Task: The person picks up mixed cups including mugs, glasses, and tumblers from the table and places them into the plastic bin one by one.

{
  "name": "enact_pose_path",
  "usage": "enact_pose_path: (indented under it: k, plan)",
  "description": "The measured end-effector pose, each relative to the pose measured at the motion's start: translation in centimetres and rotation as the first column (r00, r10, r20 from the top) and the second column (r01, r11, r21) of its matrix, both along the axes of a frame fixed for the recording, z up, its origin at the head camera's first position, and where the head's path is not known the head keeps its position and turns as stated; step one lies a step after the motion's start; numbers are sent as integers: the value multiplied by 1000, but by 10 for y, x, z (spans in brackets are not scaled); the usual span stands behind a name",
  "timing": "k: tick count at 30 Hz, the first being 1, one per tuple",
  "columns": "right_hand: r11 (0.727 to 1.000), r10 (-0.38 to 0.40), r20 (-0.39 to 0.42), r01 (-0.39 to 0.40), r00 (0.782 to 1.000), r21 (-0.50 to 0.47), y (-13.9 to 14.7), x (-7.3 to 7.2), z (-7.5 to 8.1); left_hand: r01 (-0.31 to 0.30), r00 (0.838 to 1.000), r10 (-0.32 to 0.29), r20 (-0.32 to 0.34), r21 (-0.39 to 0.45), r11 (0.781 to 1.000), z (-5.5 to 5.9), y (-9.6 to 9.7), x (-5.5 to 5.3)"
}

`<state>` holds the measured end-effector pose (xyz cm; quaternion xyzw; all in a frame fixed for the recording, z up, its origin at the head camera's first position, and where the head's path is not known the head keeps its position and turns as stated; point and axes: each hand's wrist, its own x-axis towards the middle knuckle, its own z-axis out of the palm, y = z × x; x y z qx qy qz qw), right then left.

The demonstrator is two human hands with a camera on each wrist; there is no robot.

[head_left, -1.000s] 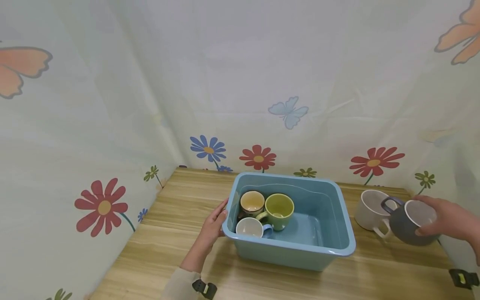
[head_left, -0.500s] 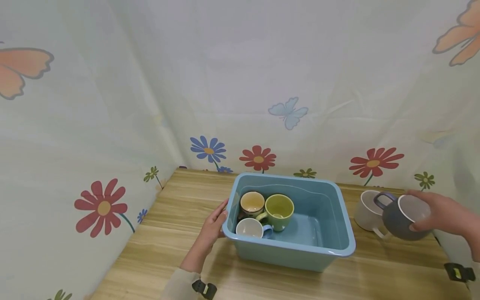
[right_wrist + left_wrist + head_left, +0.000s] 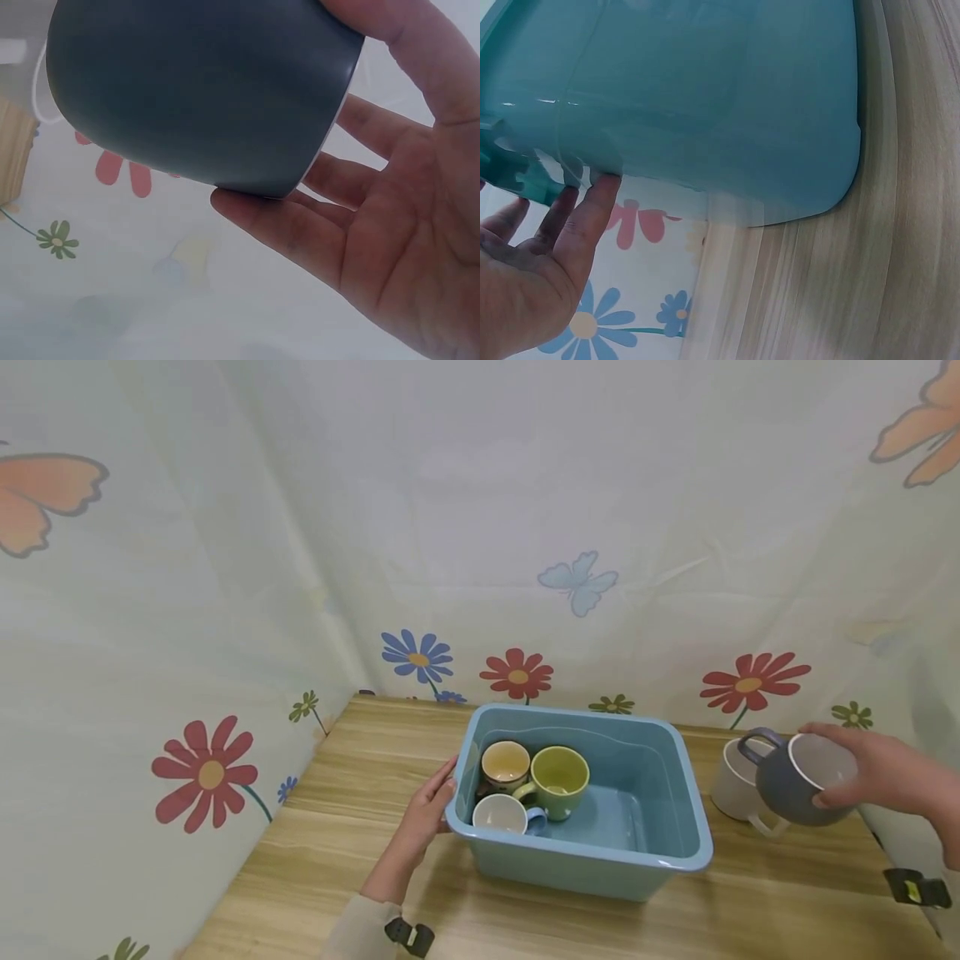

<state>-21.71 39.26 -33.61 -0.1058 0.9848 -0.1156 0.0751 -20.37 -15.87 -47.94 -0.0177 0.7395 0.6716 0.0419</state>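
A dark grey-blue mug with a pale inside is held up by my right hand, thumb and fingers across its rim and side. It tilts, mouth toward the hand, its handle pointing away. In the right wrist view the mug hides part of the grip. Behind it a white mug stands on the table, partly covered. My left hand rests against the left side of a blue plastic tub. In the left wrist view extended fingers touch the tub's outer wall.
Inside the tub, at its left, sit a cream-lined cup, a green mug and a white-lined cup with a blue handle. The wood-grain table meets a flower-printed curtain at the back and sides.
My right hand has carried the grey-blue mug a little left and up, so it covers more of the white mug. The left hand and tub stay in place.
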Motion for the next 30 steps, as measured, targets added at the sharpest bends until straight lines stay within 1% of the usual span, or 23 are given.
enact_pose_path:
  k: [4, 7, 14, 18, 24, 30]
  plan:
    - [1000, -12, 26, 12, 1000, 1, -7, 1, 5, -1, 1000, 0, -15, -11, 1000, 0, 0, 0]
    - [1000, -11, 30, 11, 1000, -7, -12, 3, 7, 3, 1000, -3, -17, -10, 1000, -1, 0, 0]
    - [1000, 20, 6, -20, 1000, -19, -19, 5, 11, 7, 1000, -7, -17, -3, 1000, -5, 0, -2]
    - [999, 34, -4, -34, 999, -16, -22, 6, 14, 12, 999, -12, -31, -7, 1000, -3, 1, -2]
    - [998, 59, -41, -59, 997, 2, -29, 4, 20, 4, 1000, -4, -23, -11, 1000, 1, 1, -2]
    - [996, 85, -45, -86, 995, -11, -40, 3, 27, -2, 1000, 2, -13, -11, 1000, 0, 2, -1]
